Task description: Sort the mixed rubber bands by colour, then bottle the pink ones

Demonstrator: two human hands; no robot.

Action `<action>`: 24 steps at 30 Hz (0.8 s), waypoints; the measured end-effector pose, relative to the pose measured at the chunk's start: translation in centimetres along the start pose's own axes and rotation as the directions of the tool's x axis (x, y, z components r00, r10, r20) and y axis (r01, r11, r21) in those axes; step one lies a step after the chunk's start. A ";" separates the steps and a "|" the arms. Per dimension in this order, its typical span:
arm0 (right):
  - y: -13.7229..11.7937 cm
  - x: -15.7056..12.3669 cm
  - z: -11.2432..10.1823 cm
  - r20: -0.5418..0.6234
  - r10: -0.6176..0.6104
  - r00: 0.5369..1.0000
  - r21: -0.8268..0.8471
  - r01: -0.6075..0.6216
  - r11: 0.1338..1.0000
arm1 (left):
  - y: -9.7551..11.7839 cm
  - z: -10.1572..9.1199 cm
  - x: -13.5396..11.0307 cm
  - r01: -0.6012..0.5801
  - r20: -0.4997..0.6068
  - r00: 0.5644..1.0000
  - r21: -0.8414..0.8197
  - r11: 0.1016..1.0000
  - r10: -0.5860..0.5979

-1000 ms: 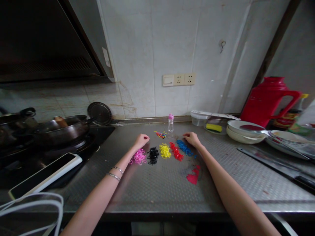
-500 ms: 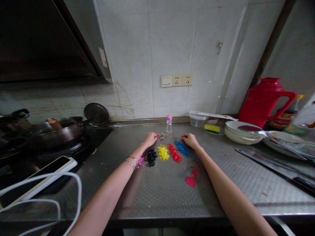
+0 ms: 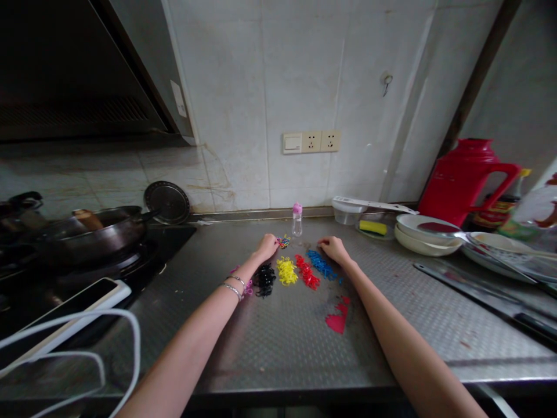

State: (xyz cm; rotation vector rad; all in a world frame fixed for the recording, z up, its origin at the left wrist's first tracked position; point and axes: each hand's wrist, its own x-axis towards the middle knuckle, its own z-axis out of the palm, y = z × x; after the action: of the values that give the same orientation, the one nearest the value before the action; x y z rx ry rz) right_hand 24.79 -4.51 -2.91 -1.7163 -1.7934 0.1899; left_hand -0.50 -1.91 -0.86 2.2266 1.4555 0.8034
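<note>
My left hand (image 3: 267, 248) is closed, with its fingertips at a small mixed-colour pile of rubber bands (image 3: 284, 241); what it pinches is too small to make out. Curled fingers on my right hand (image 3: 333, 249) press down beside the far end of the blue rubber bands (image 3: 321, 265), and anything in them is hidden. Between my arms lie red rubber bands (image 3: 307, 272), yellow ones (image 3: 286, 271) and black ones (image 3: 265, 280). Pink rubber bands (image 3: 248, 287) show partly behind my left wrist. A small clear bottle with a pink top (image 3: 297, 219) stands behind the piles.
A torn red piece (image 3: 337, 316) lies on the metal counter (image 3: 278, 354). To the right are a knife (image 3: 470, 296), stacked bowls (image 3: 429, 244), a sponge (image 3: 373, 227) and a red thermos (image 3: 456, 183). Leftward are a pan (image 3: 96, 235) on the stove and a white cable (image 3: 137, 342).
The view has shifted slightly. My left hand has moved a little toward the mixed pile, and my right hand stays by the blue rubber bands.
</note>
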 end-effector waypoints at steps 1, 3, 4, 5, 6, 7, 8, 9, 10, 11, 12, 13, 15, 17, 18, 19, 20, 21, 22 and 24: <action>0.0 0.0 0.0 0.003 0.001 1.000 0.003 -0.001 1.000 | -0.1 0.1 0.1 -0.009 -0.013 1.000 0.015 1.000 0.010; -0.1 0.0 0.0 0.013 0.008 1.000 0.009 -0.008 1.000 | -0.4 0.3 0.3 -0.037 -0.041 0.998 0.056 0.998 0.039; -0.1 0.0 0.0 0.020 0.012 1.000 0.011 -0.012 1.000 | -0.6 0.4 0.4 -0.049 -0.048 0.998 0.068 0.997 0.052; -0.1 0.0 -0.1 0.025 0.016 1.000 0.011 -0.016 1.000 | -0.7 0.5 0.5 -0.056 -0.054 0.997 0.076 0.996 0.061; -0.1 0.0 -0.1 0.028 0.017 0.999 0.010 -0.018 1.000 | -0.9 0.5 0.6 -0.060 -0.060 0.996 0.080 0.995 0.065; -0.1 0.0 -0.1 0.029 0.018 0.999 0.007 -0.018 1.000 | -1.1 0.5 0.6 -0.061 -0.067 0.996 0.078 0.995 0.066; -0.1 0.0 -0.1 0.027 0.018 0.999 0.004 -0.018 1.000 | -1.2 0.4 0.7 -0.063 -0.074 0.995 0.066 0.996 0.067; -0.1 0.0 -0.1 0.023 0.018 1.000 0.001 -0.018 1.000 | -1.2 0.3 0.8 -0.063 -0.082 0.994 0.042 0.997 0.066; -0.1 0.0 -0.1 0.018 0.016 1.000 -0.001 -0.016 1.000 | -1.2 0.1 0.8 -0.062 -0.087 0.994 0.006 0.998 0.062; -0.2 0.0 -0.1 0.014 0.014 1.000 -0.003 -0.014 1.000 | -1.1 -0.1 0.7 -0.059 -0.091 0.994 -0.040 0.997 0.055; -0.2 0.0 -0.1 0.011 0.013 1.000 -0.005 -0.013 1.000 | -1.0 -0.4 0.6 -0.056 -0.090 0.995 -0.091 0.994 0.048; -0.2 0.0 -0.1 0.009 0.011 1.000 -0.006 -0.011 1.000 | -0.8 -0.6 0.5 -0.053 -0.083 0.996 -0.143 0.988 0.042; -0.2 -0.1 -0.1 0.005 0.004 1.000 -0.011 -0.004 1.000 | -0.5 -1.1 0.1 -0.064 -0.046 0.997 -0.228 0.972 0.055; -0.3 -0.1 -0.1 -0.002 -0.002 1.000 -0.017 0.002 1.000 | -0.3 -1.5 -0.5 -0.101 0.010 0.994 -0.271 0.957 0.107; -0.3 -0.1 -0.1 -0.008 -0.005 1.000 -0.021 0.005 1.000 | -0.2 -1.6 -0.8 -0.119 0.040 0.990 -0.276 0.954 0.135; -0.3 -0.2 -0.1 -0.012 -0.008 1.000 -0.024 0.007 1.000 | -0.2 -1.6 -1.2 -0.132 0.071 0.985 -0.272 0.953 0.157; -0.3 -0.2 0.0 -0.016 -0.010 1.000 -0.027 0.009 1.000 | -0.2 -1.6 -1.5 -0.141 0.103 0.979 -0.263 0.954 0.174; -0.3 -0.2 0.0 -0.017 -0.011 1.000 -0.028 0.011 1.000 | -0.1 -1.6 -1.9 -0.148 0.138 0.973 -0.252 0.956 0.186; -0.3 -0.2 0.0 -0.016 -0.013 1.000 -0.028 0.013 1.000 | -0.1 -1.6 -2.3 -0.154 0.168 0.966 -0.243 0.958 0.197; -0.3 -0.3 0.0 -0.013 -0.016 1.000 -0.024 0.016 1.000 | 0.0 -1.6 -3.0 -0.165 0.195 0.958 -0.234 0.958 0.213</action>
State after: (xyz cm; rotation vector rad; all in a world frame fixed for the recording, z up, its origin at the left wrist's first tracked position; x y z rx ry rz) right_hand 24.49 -4.84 -2.84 -1.7155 -1.8055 0.1505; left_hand -2.42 -4.65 -0.40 2.2287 1.0140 0.7096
